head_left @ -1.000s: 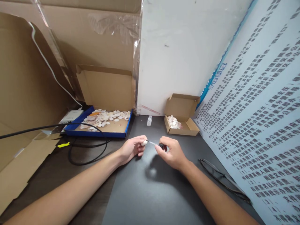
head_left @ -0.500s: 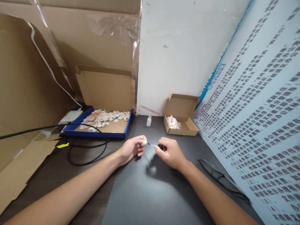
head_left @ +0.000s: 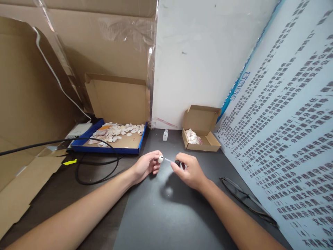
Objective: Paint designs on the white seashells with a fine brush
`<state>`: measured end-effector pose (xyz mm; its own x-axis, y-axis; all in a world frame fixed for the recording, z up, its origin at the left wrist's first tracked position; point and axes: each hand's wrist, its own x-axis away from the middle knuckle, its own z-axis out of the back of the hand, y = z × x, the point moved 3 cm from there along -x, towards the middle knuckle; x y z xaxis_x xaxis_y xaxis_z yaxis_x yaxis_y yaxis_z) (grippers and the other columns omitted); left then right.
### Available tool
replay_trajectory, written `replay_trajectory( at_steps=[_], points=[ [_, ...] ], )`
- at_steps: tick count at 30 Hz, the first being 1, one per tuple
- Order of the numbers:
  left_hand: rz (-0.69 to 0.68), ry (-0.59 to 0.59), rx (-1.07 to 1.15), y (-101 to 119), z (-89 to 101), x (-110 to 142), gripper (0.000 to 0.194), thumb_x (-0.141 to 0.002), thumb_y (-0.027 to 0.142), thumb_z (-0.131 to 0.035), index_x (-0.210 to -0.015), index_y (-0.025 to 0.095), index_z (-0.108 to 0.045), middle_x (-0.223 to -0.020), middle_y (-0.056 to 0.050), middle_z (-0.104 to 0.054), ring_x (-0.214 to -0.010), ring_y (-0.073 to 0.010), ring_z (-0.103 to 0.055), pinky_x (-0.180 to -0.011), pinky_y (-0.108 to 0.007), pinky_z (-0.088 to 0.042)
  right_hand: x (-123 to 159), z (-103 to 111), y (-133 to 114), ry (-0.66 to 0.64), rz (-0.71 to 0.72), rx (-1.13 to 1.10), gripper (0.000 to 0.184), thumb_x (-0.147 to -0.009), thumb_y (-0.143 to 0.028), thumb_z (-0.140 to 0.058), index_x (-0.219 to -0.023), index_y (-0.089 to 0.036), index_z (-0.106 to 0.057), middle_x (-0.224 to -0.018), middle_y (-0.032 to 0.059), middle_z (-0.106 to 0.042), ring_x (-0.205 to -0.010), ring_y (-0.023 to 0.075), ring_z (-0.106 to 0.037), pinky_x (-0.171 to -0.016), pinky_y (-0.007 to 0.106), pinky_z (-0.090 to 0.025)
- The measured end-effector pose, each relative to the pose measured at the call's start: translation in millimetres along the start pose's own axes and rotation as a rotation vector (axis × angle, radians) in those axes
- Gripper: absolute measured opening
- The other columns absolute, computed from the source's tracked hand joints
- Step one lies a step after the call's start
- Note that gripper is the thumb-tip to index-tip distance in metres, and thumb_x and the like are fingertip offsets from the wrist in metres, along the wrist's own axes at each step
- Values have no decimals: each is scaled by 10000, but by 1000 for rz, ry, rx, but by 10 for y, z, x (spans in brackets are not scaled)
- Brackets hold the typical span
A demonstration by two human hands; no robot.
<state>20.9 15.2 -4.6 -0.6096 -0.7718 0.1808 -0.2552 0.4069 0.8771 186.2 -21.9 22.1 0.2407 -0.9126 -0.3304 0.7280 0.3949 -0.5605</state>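
My left hand (head_left: 146, 166) pinches a small white shell (head_left: 160, 159) between thumb and fingers, just above the dark tabletop (head_left: 166, 215). My right hand (head_left: 189, 171) is closed on a thin brush (head_left: 171, 160) with a dark cap, and the brush tip touches the shell. A small clear bottle (head_left: 165, 134) stands behind the hands, close to the white wall. Both forearms reach in from the bottom of the head view.
A blue-edged cardboard tray (head_left: 104, 148) with several pale shells lies back left. A small open cardboard box (head_left: 208, 143) holding several shells sits back right. A black cable (head_left: 99, 178) loops at left. A printed board (head_left: 286, 132) leans at right, with folded glasses (head_left: 244, 199) below it.
The brush tip drew slightly away from the shell and now touches it again. Both hands stay in the same place.
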Motion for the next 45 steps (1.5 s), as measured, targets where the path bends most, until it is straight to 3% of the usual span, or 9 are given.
replay_trajectory(
  at_steps=[6, 11, 17, 22, 28, 36, 45],
  points=[
    [-2, -5, -2, -15, 10, -6, 81, -804, 197, -484, -755, 147, -442, -607, 31, -329, -488, -73, -320, -442, -192, -270, -18, 1, 19, -11, -91, 64, 444, -828, -417, -495, -600, -35, -504, -609, 22, -461, -563, -35, -276, -576, 113, -162],
    [-3, -4, -15, -25, 17, -7, 86, -809, 201, -483, -757, 148, -440, -607, 30, -339, -489, -73, -325, -439, -191, -272, 1, 3, 2, -4, -13, 11, 455, -835, -440, -473, -624, -40, -518, -626, 21, -472, -574, -40, -295, -593, 87, -201],
    [-3, 4, -5, -15, 8, -15, 81, -809, 200, -484, -765, 148, -442, -604, 31, -341, -490, -73, -323, -441, -188, -275, -2, 1, 34, -6, -85, 59, 460, -823, -429, -480, -587, -34, -488, -602, 24, -457, -557, -36, -276, -571, 112, -162],
    [-1, 7, -22, -3, -3, 5, 65, -801, 186, -474, -759, 148, -442, -600, 31, -338, -490, -74, -330, -440, -188, -276, 4, -6, -1, -18, -17, 3, 457, -838, -456, -462, -646, -47, -526, -646, 19, -489, -587, -39, -308, -601, 84, -211],
    [4, 7, -17, -17, 0, -4, 80, -807, 195, -487, -763, 149, -438, -608, 33, -341, -484, -69, -324, -434, -185, -272, -13, -9, 50, -27, -145, 94, 472, -839, -472, -465, -636, -48, -507, -628, 16, -479, -573, -33, -272, -582, 113, -158],
    [-4, 20, -9, -8, 0, -6, 80, -815, 194, -482, -757, 148, -450, -614, 28, -350, -485, -71, -333, -437, -190, -277, 3, -19, 29, -82, -95, 61, 474, -843, -473, -454, -645, -45, -504, -639, 18, -482, -590, -33, -294, -595, 104, -171],
    [3, 29, 3, -10, 3, -2, 43, -787, 187, -460, -770, 155, -437, -622, 27, -362, -486, -75, -333, -438, -192, -282, 2, -4, 23, -39, -87, 35, 499, -854, -493, -437, -646, -43, -497, -641, 15, -473, -591, -36, -282, -598, 97, -186]
  ],
)
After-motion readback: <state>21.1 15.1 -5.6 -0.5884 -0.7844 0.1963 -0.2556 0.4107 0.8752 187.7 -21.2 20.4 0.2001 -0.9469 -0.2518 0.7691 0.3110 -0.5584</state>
